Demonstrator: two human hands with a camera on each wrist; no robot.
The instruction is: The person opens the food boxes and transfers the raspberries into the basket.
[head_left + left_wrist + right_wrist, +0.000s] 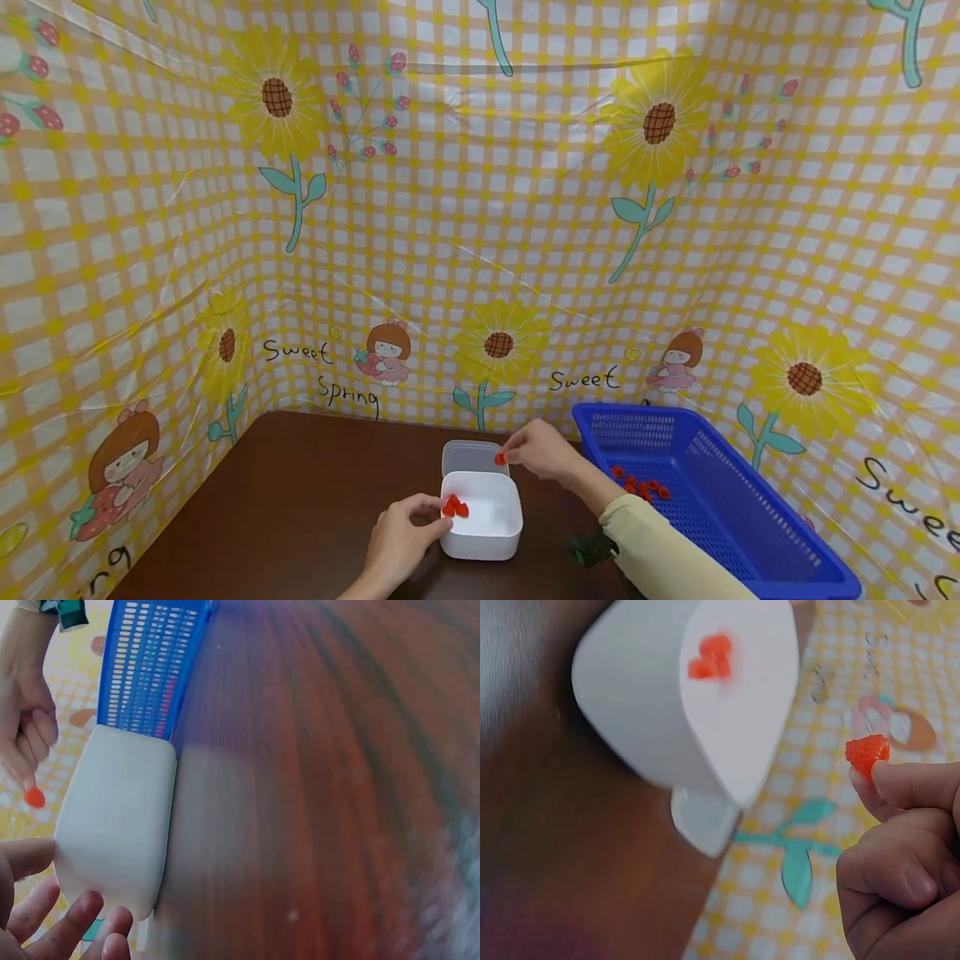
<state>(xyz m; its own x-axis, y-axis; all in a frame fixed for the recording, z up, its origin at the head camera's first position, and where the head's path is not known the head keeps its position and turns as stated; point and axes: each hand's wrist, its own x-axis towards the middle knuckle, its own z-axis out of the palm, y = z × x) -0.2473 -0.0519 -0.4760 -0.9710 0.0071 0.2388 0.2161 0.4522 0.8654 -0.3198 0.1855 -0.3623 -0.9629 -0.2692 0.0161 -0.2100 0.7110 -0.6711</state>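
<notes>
A white plastic box [482,546] stands uncovered on the table, with several red raspberries [454,507] at its left inside. My left hand [405,533] is at the box's left side, fingers spread and relaxed. In the left wrist view, fingertips [90,901] touch or nearly touch the box's end wall. Beyond the box, my right hand [543,450] pinches one red raspberry [868,754] between thumb and index finger. It holds this above the translucent lid [472,454], which lies behind the box. The raspberry's hollow end shows in the right wrist view.
A blue perforated basket [712,483] stands on the right, with several red raspberries [641,486] in it. A dark green object [588,548] is by the right sleeve. Checkered cloth [480,208] walls the brown table [300,500] at the back and sides.
</notes>
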